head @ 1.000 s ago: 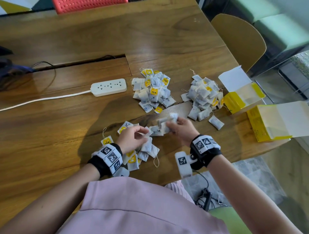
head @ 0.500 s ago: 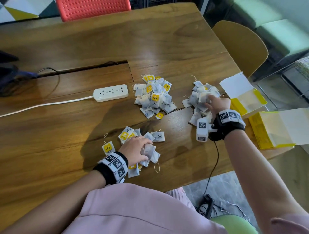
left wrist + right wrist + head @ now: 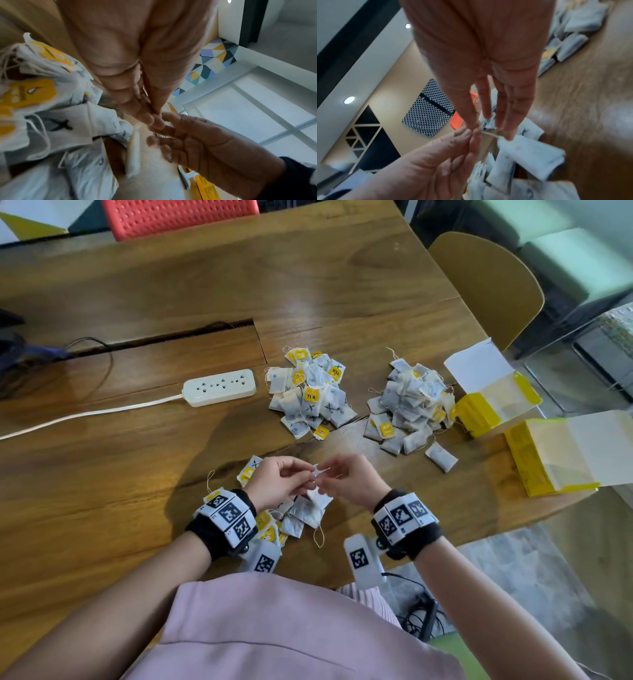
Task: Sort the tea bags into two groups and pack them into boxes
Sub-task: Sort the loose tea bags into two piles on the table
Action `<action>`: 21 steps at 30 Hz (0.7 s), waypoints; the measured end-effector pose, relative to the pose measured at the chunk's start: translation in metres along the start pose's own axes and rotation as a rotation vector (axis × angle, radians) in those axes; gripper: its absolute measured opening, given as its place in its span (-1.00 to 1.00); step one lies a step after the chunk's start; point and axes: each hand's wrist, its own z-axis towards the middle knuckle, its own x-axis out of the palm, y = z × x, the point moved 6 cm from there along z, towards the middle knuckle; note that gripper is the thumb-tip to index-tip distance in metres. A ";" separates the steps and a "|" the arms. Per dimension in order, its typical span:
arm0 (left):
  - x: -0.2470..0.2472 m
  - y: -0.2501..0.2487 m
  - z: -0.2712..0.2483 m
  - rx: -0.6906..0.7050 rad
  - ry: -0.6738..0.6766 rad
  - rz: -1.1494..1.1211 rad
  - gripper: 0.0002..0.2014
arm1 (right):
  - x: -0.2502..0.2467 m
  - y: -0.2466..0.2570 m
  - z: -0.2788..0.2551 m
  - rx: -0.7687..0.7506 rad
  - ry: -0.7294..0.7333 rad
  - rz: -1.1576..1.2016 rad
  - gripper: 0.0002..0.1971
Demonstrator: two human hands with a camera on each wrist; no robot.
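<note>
Both hands meet above the table's front edge. My left hand (image 3: 306,475) and right hand (image 3: 330,473) each pinch the top of one white tea bag (image 3: 318,497) that hangs between them. In the right wrist view a thin string (image 3: 489,134) runs from the pinch of my right hand (image 3: 476,127) to the tea bag (image 3: 530,150). The left wrist view shows my left hand (image 3: 154,119) fingertip to fingertip with the right one. A small loose pile (image 3: 294,522) lies under the hands. Two larger piles lie further back: a middle one (image 3: 310,395) with X marks and a right one (image 3: 411,405).
Two open yellow boxes stand at the right edge, one behind (image 3: 493,398) and one nearer (image 3: 555,453). A white power strip (image 3: 219,387) with its cord lies at the left of the piles. A tan chair (image 3: 486,285) stands beyond the table's right corner.
My right hand has come back from the right pile to the front and now meets the left hand. The left hand has lifted a tea bag off the near pile.
</note>
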 end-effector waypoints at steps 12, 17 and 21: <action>-0.023 0.018 0.003 0.165 -0.133 0.646 -0.82 | 0.028 -0.021 0.007 -0.042 -0.058 -0.565 -0.63; -0.014 0.017 -0.001 0.194 -0.010 0.714 -0.67 | 0.028 -0.018 0.015 -0.013 -0.022 -0.565 -0.78; -0.022 0.015 -0.004 0.251 -0.077 0.807 -0.66 | 0.018 -0.017 0.005 -0.012 -0.010 -0.367 -0.66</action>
